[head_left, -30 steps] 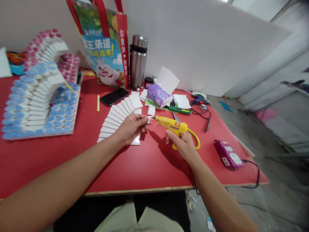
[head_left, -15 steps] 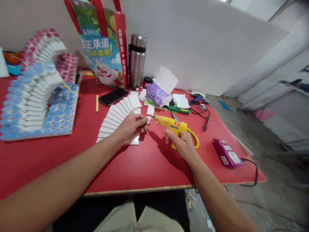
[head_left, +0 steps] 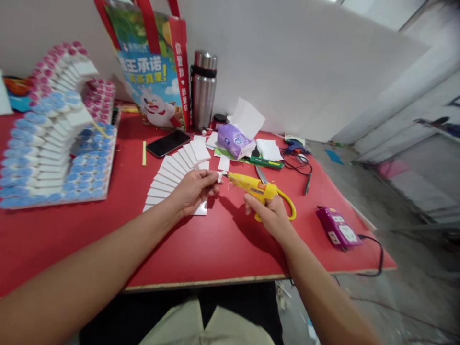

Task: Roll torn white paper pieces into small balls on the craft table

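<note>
shifted slightly since the earlier frame: the yellow glue gun (head_left: pixel 253 187), now a little lower, so that more of the metal blade (head_left: pixel 261 175) behind it shows; your left hand (head_left: pixel 196 191) has all but kept its place. grip, left: thumb and forefinger pinch the small white piece (head_left: pixel 220 178), the other fingers curled beneath. grip, right: your right hand (head_left: pixel 271 211) is closed around the handle of the glue gun; how far the trigger is pressed cannot be told. position of the small white piece: over the red table (head_left: pixel 215 254), just right of the fan of white strips (head_left: pixel 168 175) and right at the dark nozzle (head_left: pixel 225 175); whether the two touch is too small to tell.

for good practice, hold the small white piece still and let the gun do the travelling. pinch it by the side away from the nozzle, since the tip is probably hot and your fingertips are near it. squeeze lightly and evenly; a small piece would likely flood under a heavy bead. note the fine pale thread (head_left: pixel 229 186) below the gun's front: a short twist as you draw off should break such strings before they trail across the strips.
</note>
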### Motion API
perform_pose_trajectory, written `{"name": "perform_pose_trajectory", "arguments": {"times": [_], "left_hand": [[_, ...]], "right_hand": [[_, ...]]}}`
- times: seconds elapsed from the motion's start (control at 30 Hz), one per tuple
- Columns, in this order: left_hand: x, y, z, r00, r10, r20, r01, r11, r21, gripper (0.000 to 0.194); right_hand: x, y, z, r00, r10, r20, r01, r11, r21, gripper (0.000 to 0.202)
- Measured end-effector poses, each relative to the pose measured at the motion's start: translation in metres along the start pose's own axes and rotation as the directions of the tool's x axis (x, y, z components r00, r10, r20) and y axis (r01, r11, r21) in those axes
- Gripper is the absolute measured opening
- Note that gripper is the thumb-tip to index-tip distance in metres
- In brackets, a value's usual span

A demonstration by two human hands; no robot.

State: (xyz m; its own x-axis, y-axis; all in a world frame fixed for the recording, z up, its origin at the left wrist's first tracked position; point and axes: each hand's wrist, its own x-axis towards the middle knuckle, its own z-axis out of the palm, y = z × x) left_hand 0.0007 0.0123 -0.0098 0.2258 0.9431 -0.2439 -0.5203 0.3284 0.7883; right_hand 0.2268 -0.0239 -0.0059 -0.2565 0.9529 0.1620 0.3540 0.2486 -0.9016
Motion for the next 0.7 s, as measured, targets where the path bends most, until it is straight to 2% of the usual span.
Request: {"name": "perform_pose_trajectory", "arguments": {"times": [0.17,0.37,0.7], "left_hand": [[-0.0002,0.0009,0.0005,0.999,-0.032,-0.029,0.031,0.998,-0.047,0.018],[-0.0013,0.0038,0.0033,0.996,-0.079,-0.05,0.072,0.989,-0.13,0.018],[-0.0033,0.0067,0.0038,0.989,-0.142,-0.032,0.132,0.968,-0.215,0.023]], "right_hand": [[-0.0018,-0.0018,-0.0004,0.999,-0.015,-0.044,0.016,1.0,0.022,0.041],[-0.0025,-0.0009,0.0011,0.999,-0.036,0.004,0.036,0.999,0.018,0.04],[-0.0013,-0.0025,0.0022,0.999,-0.04,-0.012,0.04,0.999,-0.002,0.04]]}}
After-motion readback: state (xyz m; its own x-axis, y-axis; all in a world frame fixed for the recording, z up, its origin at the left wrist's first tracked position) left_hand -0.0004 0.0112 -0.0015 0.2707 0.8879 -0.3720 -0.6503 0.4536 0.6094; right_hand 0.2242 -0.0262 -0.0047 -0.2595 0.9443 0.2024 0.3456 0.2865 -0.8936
